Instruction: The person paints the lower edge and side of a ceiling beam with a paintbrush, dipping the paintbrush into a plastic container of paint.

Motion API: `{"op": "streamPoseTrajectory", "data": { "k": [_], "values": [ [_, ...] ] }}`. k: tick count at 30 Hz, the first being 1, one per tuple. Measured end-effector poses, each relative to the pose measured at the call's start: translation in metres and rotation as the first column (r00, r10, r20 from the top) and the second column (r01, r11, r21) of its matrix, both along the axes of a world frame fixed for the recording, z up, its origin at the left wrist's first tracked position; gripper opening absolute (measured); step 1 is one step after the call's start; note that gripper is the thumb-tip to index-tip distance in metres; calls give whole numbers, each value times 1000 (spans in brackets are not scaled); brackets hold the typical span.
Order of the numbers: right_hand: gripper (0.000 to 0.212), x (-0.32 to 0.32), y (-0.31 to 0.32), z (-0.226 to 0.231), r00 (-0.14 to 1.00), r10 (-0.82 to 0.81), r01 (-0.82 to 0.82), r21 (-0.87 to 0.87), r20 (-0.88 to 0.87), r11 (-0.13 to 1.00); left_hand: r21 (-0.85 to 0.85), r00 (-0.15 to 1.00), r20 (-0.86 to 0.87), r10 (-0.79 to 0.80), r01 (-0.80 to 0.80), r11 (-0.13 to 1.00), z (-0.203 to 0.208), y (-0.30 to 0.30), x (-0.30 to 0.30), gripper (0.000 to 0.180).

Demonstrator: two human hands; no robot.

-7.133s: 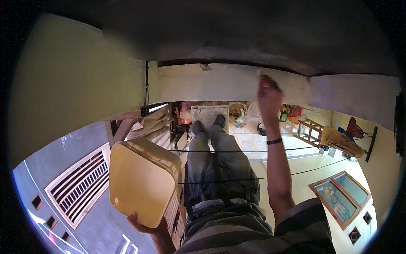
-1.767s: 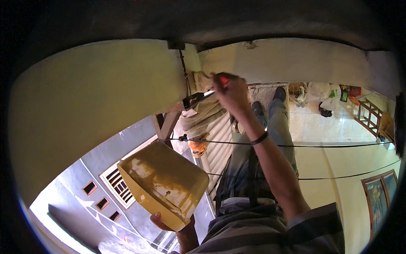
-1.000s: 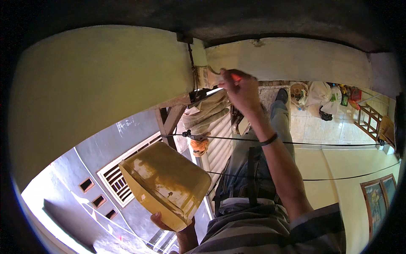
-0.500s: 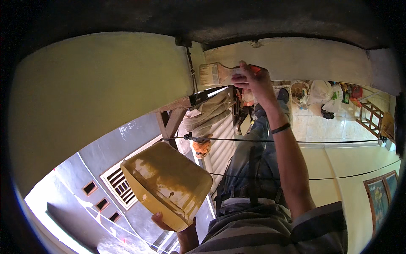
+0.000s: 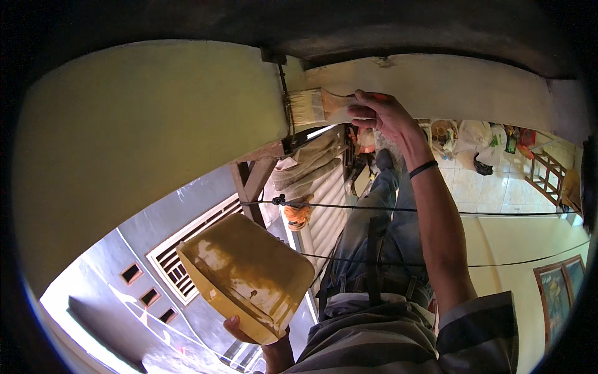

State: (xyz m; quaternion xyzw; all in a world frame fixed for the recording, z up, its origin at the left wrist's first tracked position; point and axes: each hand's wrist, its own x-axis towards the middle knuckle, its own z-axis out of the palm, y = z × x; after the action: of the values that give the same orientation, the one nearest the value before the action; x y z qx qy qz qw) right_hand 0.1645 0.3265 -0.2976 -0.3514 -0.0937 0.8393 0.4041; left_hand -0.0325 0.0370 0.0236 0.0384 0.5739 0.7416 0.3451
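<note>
My right hand [image 5: 387, 117] is raised and closed round the handle of a wide flat paintbrush [image 5: 306, 106]. Its pale bristles point left and lie at the dark cable [image 5: 286, 87] in the corner, where two painted wall faces meet. Lower down, my left hand [image 5: 240, 330] grips the bottom edge of a yellow plastic paint container [image 5: 252, 271], thumb on the near side. Whitish and brownish paint smears cover the container's broad face. Most of the left hand's fingers are hidden behind it.
A wide yellowish wall [image 5: 149, 118] curves along the left, and a beige beam [image 5: 436, 84] runs right. Thin black lines [image 5: 386, 208] cross in front of my body. Far below are grey cloth [image 5: 308, 168], an orange bundle [image 5: 297, 216], plastic bags [image 5: 473, 134] and a wooden rack [image 5: 546, 177].
The brush and my right hand now sit slightly farther right in view, with the bristles against the corner cable rather than just right of it. One leg has shifted left. The container stays nearly in place.
</note>
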Motion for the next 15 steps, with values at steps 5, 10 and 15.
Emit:
{"op": "streamPoseTrajectory", "data": {
  "k": [5, 10, 15],
  "values": [
    [40, -6, -5, -8, 999, 39, -39, -41, -1, 998, -618, 567, -651, -505, -10, 786, -16, -68, -48, 74],
    [35, -25, -16, 0, 999, -2, 5, -92, 37, 996, 14, 894, -110, -435, 439, 899, -6, -13, -22, 77],
    [39, -19, -15, 6, 991, -43, 42, 12, 123, 999, -30, 924, -91, -372, 371, 928, -4, -3, -19, 76]
  ]
}}
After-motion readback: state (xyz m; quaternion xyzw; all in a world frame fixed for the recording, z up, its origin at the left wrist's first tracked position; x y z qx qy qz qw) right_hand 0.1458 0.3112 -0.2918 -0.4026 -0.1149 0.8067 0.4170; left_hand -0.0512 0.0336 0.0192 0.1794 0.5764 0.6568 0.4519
